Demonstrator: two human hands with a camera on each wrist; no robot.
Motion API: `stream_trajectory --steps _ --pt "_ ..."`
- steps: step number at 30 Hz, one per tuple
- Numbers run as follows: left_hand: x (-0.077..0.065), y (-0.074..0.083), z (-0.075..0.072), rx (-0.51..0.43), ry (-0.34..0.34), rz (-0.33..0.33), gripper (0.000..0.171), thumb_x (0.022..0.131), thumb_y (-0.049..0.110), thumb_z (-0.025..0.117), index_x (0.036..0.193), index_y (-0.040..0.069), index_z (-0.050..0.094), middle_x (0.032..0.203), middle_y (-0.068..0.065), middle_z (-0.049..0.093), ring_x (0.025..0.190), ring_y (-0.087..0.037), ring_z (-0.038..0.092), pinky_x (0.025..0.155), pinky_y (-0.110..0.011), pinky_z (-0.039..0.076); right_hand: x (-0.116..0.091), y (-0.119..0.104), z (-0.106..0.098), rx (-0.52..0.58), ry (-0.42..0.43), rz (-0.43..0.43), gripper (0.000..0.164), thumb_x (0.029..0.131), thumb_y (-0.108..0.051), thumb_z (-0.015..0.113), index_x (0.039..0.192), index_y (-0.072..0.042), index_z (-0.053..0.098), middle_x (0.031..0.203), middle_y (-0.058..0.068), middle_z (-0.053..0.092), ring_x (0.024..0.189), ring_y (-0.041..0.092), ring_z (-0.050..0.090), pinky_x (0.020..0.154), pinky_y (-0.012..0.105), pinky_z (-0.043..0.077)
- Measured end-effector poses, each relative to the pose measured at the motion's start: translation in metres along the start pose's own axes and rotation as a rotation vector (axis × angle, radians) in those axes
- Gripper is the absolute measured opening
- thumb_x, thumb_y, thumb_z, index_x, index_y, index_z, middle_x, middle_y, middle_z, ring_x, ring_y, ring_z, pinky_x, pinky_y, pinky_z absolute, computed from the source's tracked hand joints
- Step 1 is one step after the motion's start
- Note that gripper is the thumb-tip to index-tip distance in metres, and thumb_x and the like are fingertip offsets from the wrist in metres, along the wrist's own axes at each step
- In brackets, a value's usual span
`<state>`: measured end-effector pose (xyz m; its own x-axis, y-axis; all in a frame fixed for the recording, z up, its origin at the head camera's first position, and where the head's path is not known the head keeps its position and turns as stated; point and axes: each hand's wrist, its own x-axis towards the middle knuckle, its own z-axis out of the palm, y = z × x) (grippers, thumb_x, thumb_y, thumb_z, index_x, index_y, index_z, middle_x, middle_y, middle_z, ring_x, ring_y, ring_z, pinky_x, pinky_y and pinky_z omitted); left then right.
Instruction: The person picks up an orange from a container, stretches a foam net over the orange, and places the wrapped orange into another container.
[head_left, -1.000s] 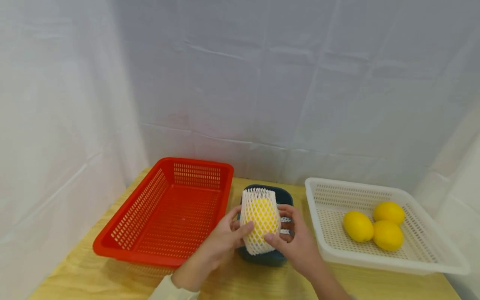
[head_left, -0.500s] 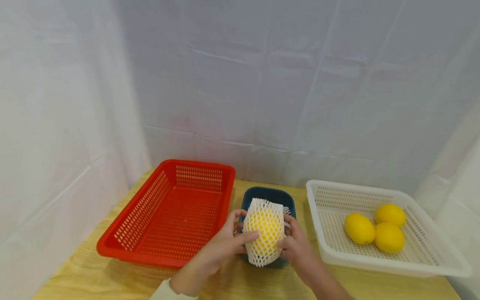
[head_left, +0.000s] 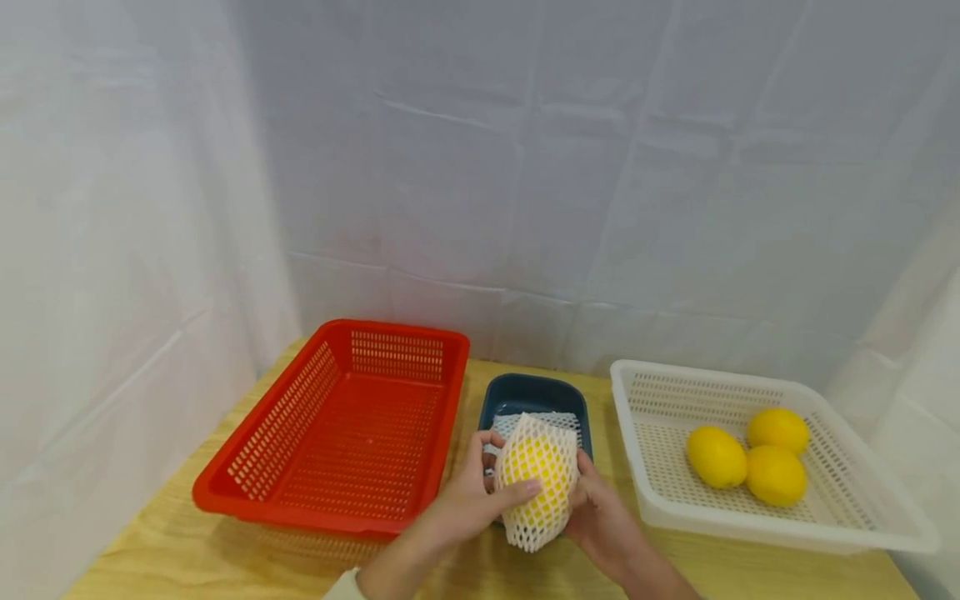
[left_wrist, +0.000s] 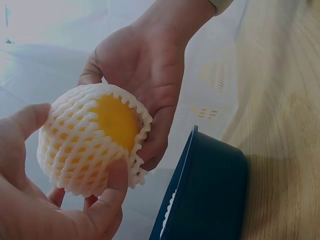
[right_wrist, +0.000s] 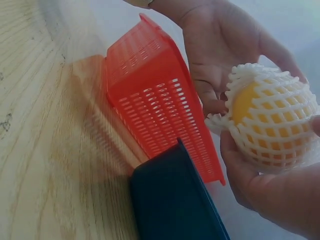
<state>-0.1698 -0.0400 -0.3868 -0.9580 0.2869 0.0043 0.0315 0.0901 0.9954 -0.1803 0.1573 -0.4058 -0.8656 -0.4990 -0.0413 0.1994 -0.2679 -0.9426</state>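
A lemon (head_left: 534,467) sits inside a white foam net sleeve (head_left: 528,533), raised over the front of the dark blue bin (head_left: 532,385). My left hand (head_left: 480,492) grips it from the left, thumb across the front of the net. From the other side my right hand (head_left: 600,517) holds it, its fingers partly hidden behind the fruit. In the left wrist view, bare yellow peel (left_wrist: 117,122) shows through the open end of the sleeve. More white foam nets (head_left: 558,419) lie in the blue bin.
To the left stands a red basket (head_left: 360,433) with slotted walls. On the right, a white basket (head_left: 660,508) holds three lemons (head_left: 776,475). All three containers stand on a wooden table (head_left: 172,550), with white sheeting (head_left: 450,167) behind and at the sides.
Both hands have brought the netted lemon lower and slightly to the right, toward me, and it has tilted. More of the foam nets in the blue bin now show.
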Motion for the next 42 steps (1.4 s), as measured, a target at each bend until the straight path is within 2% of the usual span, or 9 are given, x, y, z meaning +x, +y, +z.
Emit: stream_trajectory --steps 3,7,13,17,21,28,34,39,42 --pt "-0.002 -0.001 0.001 -0.052 0.003 -0.009 0.064 0.088 0.03 0.071 0.131 0.012 0.027 0.113 -0.014 0.045 0.088 -0.02 0.056 0.072 -0.034 0.054 0.0 -0.002 0.001 -0.02 0.028 -0.011 0.079 0.08 -0.004 0.032 0.151 -0.011 -0.003 0.144 0.016 0.03 0.115 0.02 0.047 0.096 0.042 0.04" --pt "-0.001 -0.003 0.0 -0.167 -0.004 -0.056 0.068 0.093 0.027 0.066 0.143 0.007 0.024 0.128 -0.021 0.045 0.103 -0.025 0.058 0.082 -0.041 0.055 0.002 -0.006 0.004 -0.064 0.134 -0.011 0.071 0.077 -0.001 0.039 0.142 -0.007 0.013 0.125 0.007 0.046 0.103 0.017 0.054 0.09 0.036 0.044" --pt "0.004 -0.01 -0.01 -0.363 -0.068 -0.156 0.078 0.096 0.037 0.06 0.152 0.003 0.017 0.136 -0.023 0.049 0.117 -0.03 0.056 0.095 -0.047 0.049 0.001 -0.01 0.011 -0.169 0.226 -0.014 0.07 0.085 -0.01 0.054 0.145 -0.006 0.016 0.13 0.02 0.041 0.102 0.017 0.056 0.088 0.033 0.049" --pt "0.005 -0.015 -0.014 -0.501 -0.144 -0.159 0.075 0.099 0.039 0.054 0.151 0.0 0.017 0.13 -0.02 0.056 0.113 -0.026 0.059 0.096 -0.045 0.048 0.001 -0.011 0.017 -0.283 0.284 -0.035 0.067 0.088 -0.015 0.064 0.143 -0.007 0.027 0.128 0.023 0.044 0.098 0.02 0.059 0.083 0.033 0.051" --pt "0.006 -0.02 -0.012 -0.556 -0.204 -0.155 0.07 0.1 0.038 0.052 0.149 0.0 0.02 0.123 -0.011 0.059 0.111 -0.022 0.058 0.095 -0.042 0.047 0.002 -0.011 0.026 -0.429 0.342 -0.051 0.067 0.082 -0.017 0.077 0.137 -0.009 0.038 0.121 0.018 0.047 0.09 0.022 0.058 0.073 0.033 0.052" --pt "0.004 -0.018 -0.009 -0.546 -0.183 -0.167 0.069 0.097 0.036 0.057 0.148 0.005 0.023 0.121 -0.01 0.062 0.111 -0.024 0.059 0.095 -0.044 0.047 0.0 -0.011 0.031 -0.495 0.36 -0.091 0.067 0.077 -0.014 0.081 0.132 -0.011 0.043 0.116 0.015 0.047 0.085 0.022 0.056 0.067 0.031 0.052" --pt "-0.003 0.001 -0.011 -0.435 -0.056 -0.178 0.077 0.092 0.032 0.063 0.149 0.003 0.02 0.122 -0.013 0.06 0.105 -0.022 0.061 0.095 -0.044 0.049 -0.001 -0.015 0.031 -0.436 0.269 -0.105 0.067 0.081 -0.013 0.079 0.135 -0.01 0.04 0.124 0.02 0.048 0.095 0.024 0.061 0.075 0.032 0.053" --pt "-0.009 0.025 -0.03 -0.31 0.026 -0.188 0.071 0.091 0.032 0.061 0.146 0.006 0.025 0.122 -0.014 0.056 0.101 -0.021 0.059 0.094 -0.043 0.047 0.005 -0.018 0.039 -0.33 0.214 -0.171 0.057 0.088 -0.009 0.07 0.136 -0.007 0.038 0.126 0.021 0.047 0.101 0.025 0.061 0.082 0.034 0.054" --pt "-0.012 0.043 -0.046 -0.248 0.055 -0.19 0.065 0.091 0.032 0.059 0.144 0.01 0.028 0.121 -0.014 0.056 0.099 -0.022 0.059 0.094 -0.042 0.046 0.01 -0.02 0.045 -0.341 0.231 -0.233 0.047 0.095 -0.009 0.061 0.136 -0.006 0.038 0.128 0.023 0.046 0.107 0.03 0.06 0.087 0.037 0.054"
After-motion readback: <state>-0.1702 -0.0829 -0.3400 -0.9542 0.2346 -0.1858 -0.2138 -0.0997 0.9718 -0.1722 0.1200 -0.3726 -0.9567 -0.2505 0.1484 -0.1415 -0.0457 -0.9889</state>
